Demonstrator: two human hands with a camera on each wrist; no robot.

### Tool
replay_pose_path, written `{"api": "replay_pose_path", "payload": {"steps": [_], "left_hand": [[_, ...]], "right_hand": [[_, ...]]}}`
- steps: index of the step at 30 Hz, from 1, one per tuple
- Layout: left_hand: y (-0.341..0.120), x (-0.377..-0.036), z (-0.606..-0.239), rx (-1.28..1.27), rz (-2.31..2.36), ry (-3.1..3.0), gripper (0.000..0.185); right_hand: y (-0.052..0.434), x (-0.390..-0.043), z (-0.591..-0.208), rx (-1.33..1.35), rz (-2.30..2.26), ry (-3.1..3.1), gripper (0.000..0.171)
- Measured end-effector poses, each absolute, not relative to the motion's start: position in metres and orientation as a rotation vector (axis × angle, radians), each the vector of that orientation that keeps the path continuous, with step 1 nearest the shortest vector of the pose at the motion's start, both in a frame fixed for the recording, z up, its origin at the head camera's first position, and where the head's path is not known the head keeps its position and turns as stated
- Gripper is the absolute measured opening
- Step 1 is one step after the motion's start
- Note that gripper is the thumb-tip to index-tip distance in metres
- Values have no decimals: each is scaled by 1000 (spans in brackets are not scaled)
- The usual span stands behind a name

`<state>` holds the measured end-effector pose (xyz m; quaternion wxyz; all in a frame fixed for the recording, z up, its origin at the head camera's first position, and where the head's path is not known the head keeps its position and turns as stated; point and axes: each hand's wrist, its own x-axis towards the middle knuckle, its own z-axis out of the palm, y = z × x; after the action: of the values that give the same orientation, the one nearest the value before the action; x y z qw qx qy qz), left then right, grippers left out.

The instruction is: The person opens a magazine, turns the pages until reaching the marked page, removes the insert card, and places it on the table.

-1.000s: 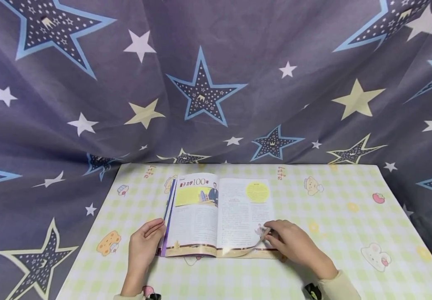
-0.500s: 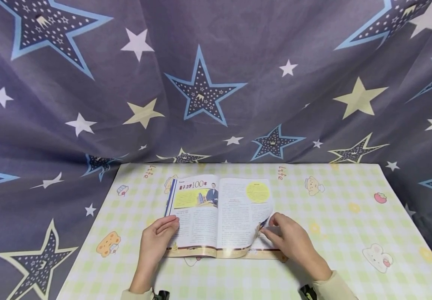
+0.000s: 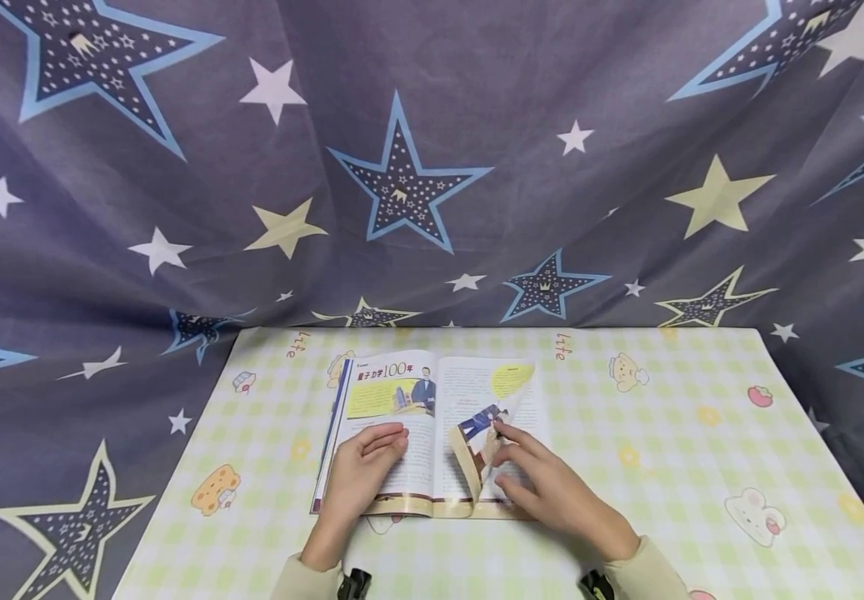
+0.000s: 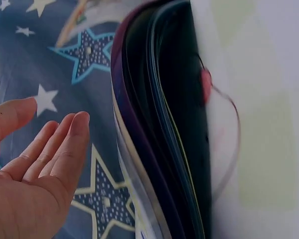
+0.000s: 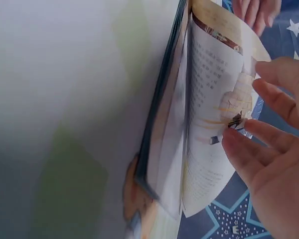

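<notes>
An open magazine (image 3: 418, 454) lies on the table, with a yellow box and a suited figure printed on its left page. Its right-hand leaf (image 3: 467, 454) is lifted at the lower corner and curls over to the left, showing a picture on its back. My right hand (image 3: 555, 492) touches the back of this leaf with extended fingertips; the thumb stands apart from it in the head view. Over the left page is my left hand (image 3: 360, 471), fingers fairly straight and holding nothing. The left wrist view shows this hand (image 4: 45, 169) beside the fanned page edges (image 4: 154, 114).
A pale green checked cloth (image 3: 671, 467) with cartoon prints covers the table. Behind it and at both sides hangs a dark curtain (image 3: 521, 208) with stars. Dark wrist straps (image 3: 354, 585) show at the cuffs.
My right hand has carried the leaf's corner leftward and its pinch has loosened into a touch. My left hand has moved right, from the magazine's left edge to over the left page.
</notes>
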<state>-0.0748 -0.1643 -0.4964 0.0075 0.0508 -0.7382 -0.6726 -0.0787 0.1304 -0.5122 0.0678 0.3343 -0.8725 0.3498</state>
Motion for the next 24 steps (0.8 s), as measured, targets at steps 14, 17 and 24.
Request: {"api": "replay_pose_path", "payload": {"steps": [14, 17, 24], "left_hand": [[-134, -84, -506, -53, -2156, -2397, 38], [-132, -85, -508, -46, -2120, -2439, 33], [-131, -85, -510, -21, -2123, -2456, 23]], "right_hand": [[114, -75, -512, 1058, 1090, -2729, 12], [113, -75, -513, 1061, 1081, -2725, 11], [114, -76, -513, 1061, 1061, -2736, 11]]}}
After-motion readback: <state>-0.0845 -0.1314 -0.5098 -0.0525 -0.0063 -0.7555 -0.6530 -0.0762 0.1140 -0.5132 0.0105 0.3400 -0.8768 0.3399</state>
